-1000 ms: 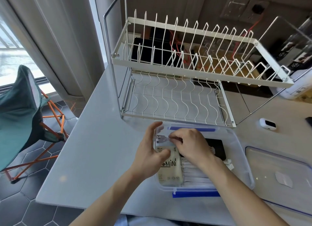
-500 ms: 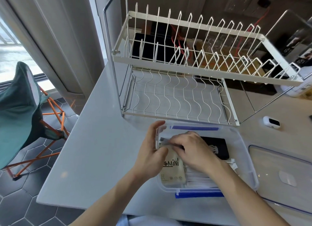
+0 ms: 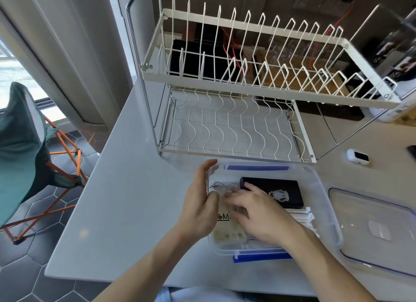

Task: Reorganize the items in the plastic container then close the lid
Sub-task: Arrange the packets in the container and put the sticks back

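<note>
Plastic container (image 3: 315, 182): L hand (image 3: 198, 207) flat on left wall; R hand (image 3: 258, 216) spread over pouch (image 3: 227, 234) inside.

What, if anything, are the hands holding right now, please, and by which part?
Nothing is gripped. The left hand steadies the plastic container by its left wall, fingers straight; the right hand rests open on the beige pouch inside.

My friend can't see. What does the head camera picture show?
Two hands are at an open clear container: the left hand touches its left wall, the right hand rests on a pouch by a cable and power bank. Its lid lies alongside.
</note>
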